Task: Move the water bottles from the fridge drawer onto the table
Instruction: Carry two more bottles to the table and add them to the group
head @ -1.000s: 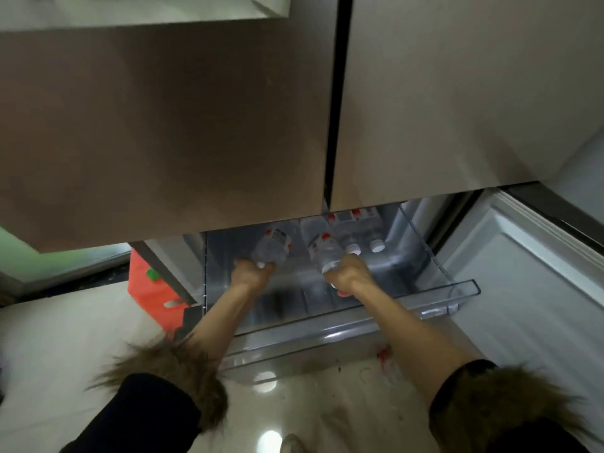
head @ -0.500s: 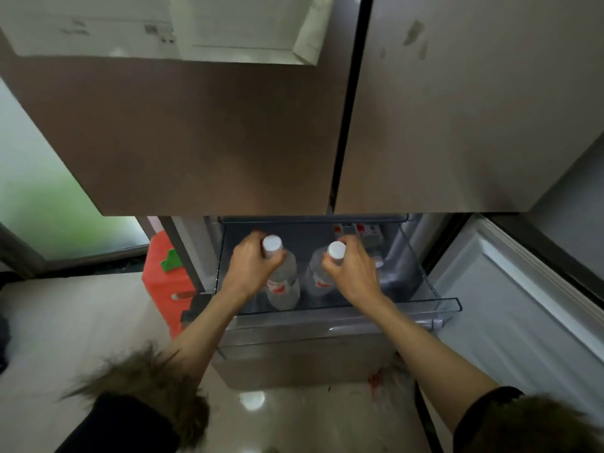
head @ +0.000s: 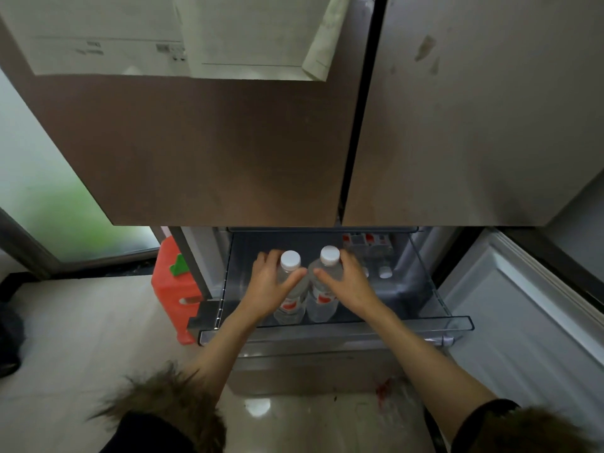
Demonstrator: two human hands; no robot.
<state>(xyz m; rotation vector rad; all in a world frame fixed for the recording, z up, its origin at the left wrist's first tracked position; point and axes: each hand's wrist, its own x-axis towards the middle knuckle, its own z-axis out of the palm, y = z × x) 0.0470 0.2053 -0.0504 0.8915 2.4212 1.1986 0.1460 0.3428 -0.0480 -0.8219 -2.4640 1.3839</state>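
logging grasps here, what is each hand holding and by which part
The left hand grips one water bottle around its upper body below the cap; the right hand grips a second bottle likewise.

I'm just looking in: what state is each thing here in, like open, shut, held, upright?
Fridge drawer: pulled open.
Upper fridge doors: shut.
Left bottle: upright, capped, gripped by the left hand.
Right bottle: upright, capped, gripped by the right hand.
Bottles at the back of the drawer: lying down, untouched.
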